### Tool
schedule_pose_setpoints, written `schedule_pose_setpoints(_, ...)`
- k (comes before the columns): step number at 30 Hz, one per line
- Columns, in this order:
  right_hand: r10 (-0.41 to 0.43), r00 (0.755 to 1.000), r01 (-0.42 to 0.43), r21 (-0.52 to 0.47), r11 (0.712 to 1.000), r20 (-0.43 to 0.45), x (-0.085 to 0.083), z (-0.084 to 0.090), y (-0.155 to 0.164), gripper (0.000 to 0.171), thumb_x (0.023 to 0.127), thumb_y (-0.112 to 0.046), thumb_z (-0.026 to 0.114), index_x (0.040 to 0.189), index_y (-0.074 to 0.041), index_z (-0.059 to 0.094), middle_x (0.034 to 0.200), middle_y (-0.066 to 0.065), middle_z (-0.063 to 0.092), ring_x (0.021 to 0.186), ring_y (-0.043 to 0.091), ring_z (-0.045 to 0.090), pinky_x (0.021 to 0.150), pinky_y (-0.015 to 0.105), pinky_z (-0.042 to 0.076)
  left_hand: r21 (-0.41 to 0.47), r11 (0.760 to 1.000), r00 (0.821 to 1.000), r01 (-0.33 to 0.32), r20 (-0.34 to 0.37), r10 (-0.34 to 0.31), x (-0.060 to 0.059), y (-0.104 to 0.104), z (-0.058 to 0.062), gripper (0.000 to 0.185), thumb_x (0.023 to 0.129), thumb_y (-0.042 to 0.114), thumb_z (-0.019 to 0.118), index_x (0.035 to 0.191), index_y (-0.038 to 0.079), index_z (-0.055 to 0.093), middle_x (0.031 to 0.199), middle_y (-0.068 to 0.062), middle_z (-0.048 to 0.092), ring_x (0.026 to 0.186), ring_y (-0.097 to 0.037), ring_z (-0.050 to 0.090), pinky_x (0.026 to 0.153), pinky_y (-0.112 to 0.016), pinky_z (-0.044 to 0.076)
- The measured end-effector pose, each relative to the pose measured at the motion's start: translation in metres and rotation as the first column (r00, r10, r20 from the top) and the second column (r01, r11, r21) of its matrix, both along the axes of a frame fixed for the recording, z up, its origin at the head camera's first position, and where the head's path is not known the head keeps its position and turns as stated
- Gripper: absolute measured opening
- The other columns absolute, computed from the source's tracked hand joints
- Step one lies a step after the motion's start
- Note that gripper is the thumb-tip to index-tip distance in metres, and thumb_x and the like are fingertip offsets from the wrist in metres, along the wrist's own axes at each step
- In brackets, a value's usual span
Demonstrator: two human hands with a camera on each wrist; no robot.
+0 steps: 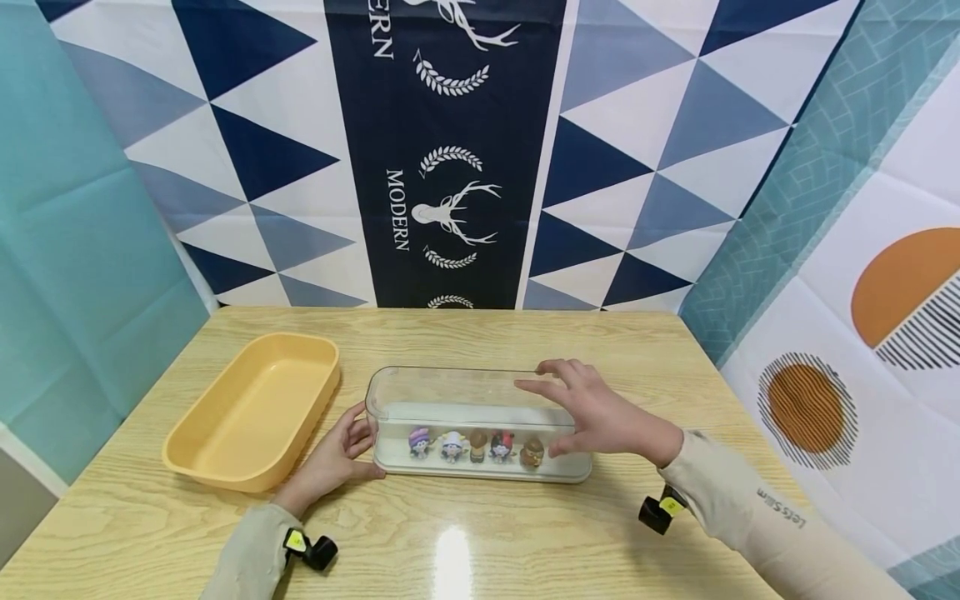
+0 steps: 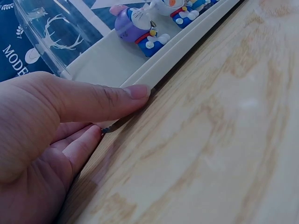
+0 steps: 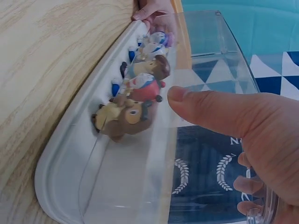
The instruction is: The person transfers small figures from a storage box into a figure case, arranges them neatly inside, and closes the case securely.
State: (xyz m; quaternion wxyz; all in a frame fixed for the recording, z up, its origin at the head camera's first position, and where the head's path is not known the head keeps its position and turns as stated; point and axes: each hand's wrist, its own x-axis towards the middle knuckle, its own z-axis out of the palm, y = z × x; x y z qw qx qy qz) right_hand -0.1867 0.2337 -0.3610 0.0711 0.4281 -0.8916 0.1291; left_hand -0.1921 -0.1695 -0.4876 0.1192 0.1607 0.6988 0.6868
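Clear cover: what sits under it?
Under the clear cover, five small toy figures stand in a row on the white base. The right hand grips the cover and hides part of its right end.

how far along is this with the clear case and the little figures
Done: five figures stand in a row on the white base under the clear cover. In hand: the left hand presses the base's left end, and the right hand grips the cover's right end. Left: the cover is not lifted, and the yellow tray holds nothing.
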Motion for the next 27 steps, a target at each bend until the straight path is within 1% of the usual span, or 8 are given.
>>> schedule_pose_setpoints(6,-0.004,1.0,0.004,0.01,1.0,-0.01,0.0,-0.008,-0.001,0.099,0.064,-0.028,0.095,0.148,-0.015,0.044,0.139,0.02,0.042,0.124,0.037,0.04,0.098,0.058,0.034,0.002,1.0,1.0,0.011,-0.016,-0.011,0.0,0.0,-0.001,0.109,0.07,-0.023,0.075,0.155,-0.004,0.009,0.144,-0.039,0.036,0.133,-0.053,0.038,0.093,-0.032,0.052)
schedule_pose_setpoints(13,-0.011,1.0,0.011,0.007,1.0,-0.011,0.0,-0.013,-0.004,0.096,0.064,-0.027,0.095,0.146,-0.014,0.048,0.139,0.02,0.042,0.124,0.037,0.04,0.098,0.057,0.034,0.0,1.0,1.0,0.007,-0.012,-0.007,0.0,0.0,-0.001,0.111,0.07,-0.023,0.075,0.156,-0.004,0.008,0.145,-0.039,0.035,0.133,-0.052,0.039,0.092,-0.031,0.052)
schedule_pose_setpoints(20,0.0,0.999,0.0,0.0,1.0,-0.04,0.001,-0.02,-0.005,0.097,0.062,-0.029,0.095,0.146,-0.013,0.048,0.138,0.02,0.043,0.122,0.036,0.041,0.095,0.056,0.036,0.0,1.0,1.0,0.013,-0.021,-0.013,0.0,0.0,-0.002,0.111,0.069,-0.023,0.075,0.155,-0.006,0.006,0.144,-0.041,0.034,0.132,-0.054,0.037,0.092,-0.03,0.052)
schedule_pose_setpoints(27,-0.013,1.0,0.014,0.008,1.0,-0.025,0.002,-0.024,-0.004,0.098,0.064,-0.032,0.094,0.147,-0.013,0.046,0.138,0.021,0.042,0.122,0.037,0.041,0.095,0.057,0.036,-0.02,1.0,0.999,-0.003,-0.036,0.003,-0.001,-0.001,-0.004,0.11,0.069,-0.022,0.076,0.154,-0.006,0.009,0.143,-0.039,0.037,0.131,-0.048,0.043,0.093,-0.027,0.051)
